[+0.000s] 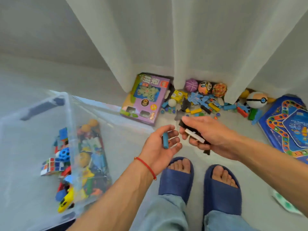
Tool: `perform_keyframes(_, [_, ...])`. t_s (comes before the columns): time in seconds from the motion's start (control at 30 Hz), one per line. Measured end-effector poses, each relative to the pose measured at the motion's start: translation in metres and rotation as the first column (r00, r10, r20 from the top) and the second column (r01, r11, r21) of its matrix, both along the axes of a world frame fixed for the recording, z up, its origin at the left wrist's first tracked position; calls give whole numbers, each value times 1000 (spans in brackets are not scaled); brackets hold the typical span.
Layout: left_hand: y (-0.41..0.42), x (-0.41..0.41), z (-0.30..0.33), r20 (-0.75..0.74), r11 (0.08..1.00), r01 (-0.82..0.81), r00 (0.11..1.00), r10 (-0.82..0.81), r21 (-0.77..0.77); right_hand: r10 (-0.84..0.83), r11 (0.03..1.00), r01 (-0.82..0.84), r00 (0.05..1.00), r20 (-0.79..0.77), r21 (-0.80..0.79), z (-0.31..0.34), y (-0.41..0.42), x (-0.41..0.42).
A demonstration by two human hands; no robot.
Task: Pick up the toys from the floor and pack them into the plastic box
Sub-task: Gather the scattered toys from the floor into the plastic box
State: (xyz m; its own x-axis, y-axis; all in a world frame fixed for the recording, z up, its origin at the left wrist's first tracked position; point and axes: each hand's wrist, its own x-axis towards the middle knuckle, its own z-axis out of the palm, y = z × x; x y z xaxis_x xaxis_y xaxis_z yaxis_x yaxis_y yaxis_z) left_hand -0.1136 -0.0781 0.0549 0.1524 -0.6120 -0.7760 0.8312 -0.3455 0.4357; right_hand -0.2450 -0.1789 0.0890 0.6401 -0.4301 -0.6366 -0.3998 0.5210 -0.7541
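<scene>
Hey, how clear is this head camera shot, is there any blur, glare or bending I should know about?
Head view: soft, even daylight, no hard shadows. The plastic box at left is smeared by motion blur and its clear wall shows pale reflections. The left hand with a blue block and the right hand are slightly soft. Wide-angle distortion splays the curtain folds outward.

Blue block (pixel 165 140), purple toy box (pixel 144 99), navy slippers (pixel 222 187) (red wrist string (pixel 145 165)), multicolour cube (pixel 52 166).

Clear glossy plastic box (pixel 67 104), matt rubbery slippers (pixel 176 180), sheer cloth curtain (pixel 150 39)
</scene>
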Motion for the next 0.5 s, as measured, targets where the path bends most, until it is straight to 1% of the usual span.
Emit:
perform_keyframes(0.03, [18, 9, 15, -4, 999, -40, 999, 40, -18, 64, 998, -64, 997, -44, -11, 17, 4, 11])
perform_keyframes(0.1, [64, 35, 44, 4, 986, -149, 989, 149, -74, 159, 987, -157, 985, -70, 28, 55, 19, 43])
perform_keyframes(0.2, [134, 78, 78, 17, 946, -305, 951, 308, -113, 254, 965, -246, 963, -91, 89, 108, 52, 98])
perform_keyframes(0.27, [182, 106, 100, 33, 913, -386, 919, 394, -130, 301, 946, -287, 951, -76, 154, 138, 82, 138])
perform_keyframes(0.33, [228, 134, 114, 92, 877, -469, 873, 479, -106, 351, 924, -335, 934, -61, 183, 157, 117, 180])
perform_keyframes(0.37, [251, 148, 119, 142, 864, -498, 852, 504, -80, 384, 914, -369, 921, -67, 166, 162, 135, 200])
perform_keyframes(0.4, [271, 160, 122, 191, 857, -513, 837, 513, -54, 416, 904, -403, 906, -75, 144, 164, 155, 219])
perform_keyframes(0.47, [301, 181, 128, 274, 855, -518, 823, 497, 3, 414, 906, -402, 907, -78, 135, 166, 192, 249])
perform_keyframes(0.5, [311, 188, 131, 305, 852, -522, 817, 489, 34, 413, 910, -409, 907, -82, 61, 164, 206, 259])
